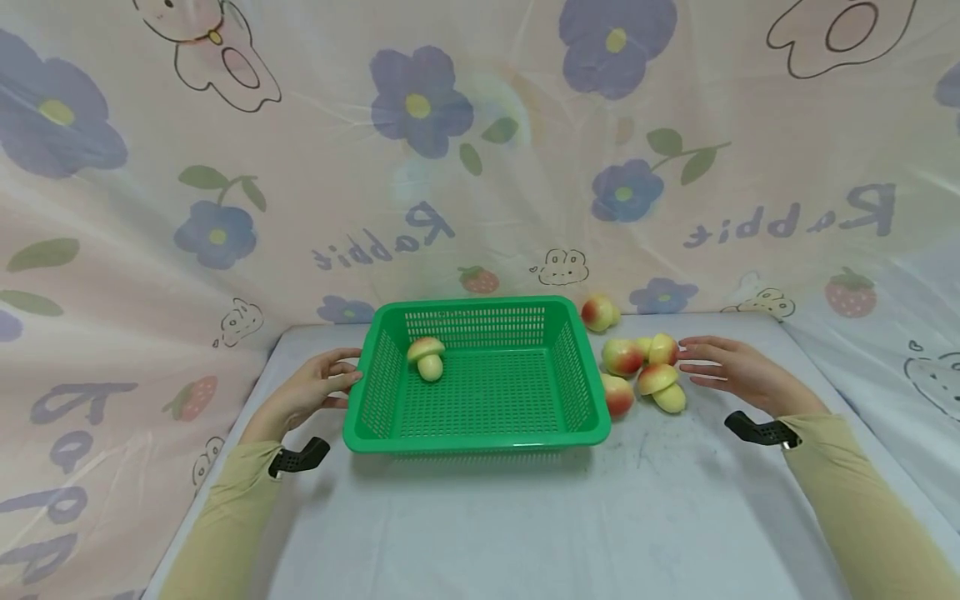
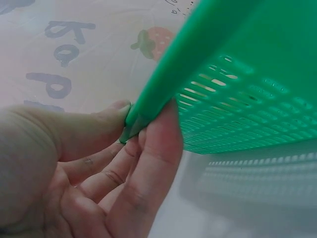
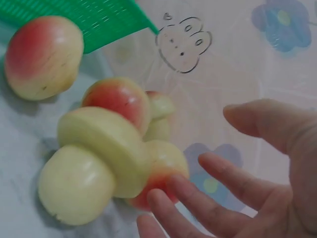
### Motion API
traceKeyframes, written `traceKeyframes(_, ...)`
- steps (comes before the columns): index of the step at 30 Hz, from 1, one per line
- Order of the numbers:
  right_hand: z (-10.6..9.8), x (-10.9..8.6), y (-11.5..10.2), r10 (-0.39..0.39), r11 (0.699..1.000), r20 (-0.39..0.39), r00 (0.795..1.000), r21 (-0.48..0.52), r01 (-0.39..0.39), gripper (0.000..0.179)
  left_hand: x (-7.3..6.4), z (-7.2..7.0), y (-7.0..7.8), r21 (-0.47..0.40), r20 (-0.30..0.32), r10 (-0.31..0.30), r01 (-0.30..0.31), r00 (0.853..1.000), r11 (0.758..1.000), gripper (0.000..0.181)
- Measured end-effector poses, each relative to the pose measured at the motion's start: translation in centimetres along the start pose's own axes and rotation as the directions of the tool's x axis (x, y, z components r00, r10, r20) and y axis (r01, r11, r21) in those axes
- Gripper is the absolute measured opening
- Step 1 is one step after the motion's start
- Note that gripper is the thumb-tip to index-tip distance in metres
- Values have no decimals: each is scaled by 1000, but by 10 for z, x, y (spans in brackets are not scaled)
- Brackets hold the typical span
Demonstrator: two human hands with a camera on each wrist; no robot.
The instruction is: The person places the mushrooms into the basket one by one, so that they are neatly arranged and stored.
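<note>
My left hand (image 1: 310, 390) pinches the left rim of a green plastic basket (image 1: 480, 442), thumb on one side and a finger on the other, as the left wrist view shows. Inside the basket, toward its left wall, lies one toy mushroom (image 1: 428, 360) with a yellow stem and a reddish-yellow cap. Outside, past the right wall, several more toy mushrooms (image 1: 660, 387) lie in a loose group. My right hand (image 1: 738, 372) is beside that group with its fingers spread and nothing in its grasp. In the right wrist view its fingertips overlap a red-and-yellow cap (image 3: 166, 161).
A white-covered table (image 1: 480, 533) lies under everything. Behind and at both sides hangs a pale cloth (image 1: 480, 192) printed with flowers and rabbits. One toy mushroom (image 1: 599, 313) sits at the table's back edge, near the basket's back right corner.
</note>
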State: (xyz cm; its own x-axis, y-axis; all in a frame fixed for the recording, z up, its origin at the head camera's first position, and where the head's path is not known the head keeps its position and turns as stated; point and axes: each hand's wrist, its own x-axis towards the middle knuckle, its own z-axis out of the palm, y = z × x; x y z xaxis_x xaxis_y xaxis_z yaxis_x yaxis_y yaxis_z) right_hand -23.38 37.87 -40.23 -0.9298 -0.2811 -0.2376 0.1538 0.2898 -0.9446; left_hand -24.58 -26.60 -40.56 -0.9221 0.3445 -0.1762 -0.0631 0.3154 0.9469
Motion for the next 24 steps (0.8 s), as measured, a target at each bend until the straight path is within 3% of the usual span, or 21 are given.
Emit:
traceKeyframes(8,6,3,12,7,997,35,999,-83,-4,62,0,0,1,2,-2,-6,6,1000,1000,61)
traceKeyframes(19,19,6,19,83,987,2,997,-137,-82,67,-1,1,3,-4,4,-11,11,1000,1000,61)
traceKeyframes(24,26,9,21,125,975,-25,992,-182,-127,77,-2,2,4,-1,-1,-15,15,1000,1000,60)
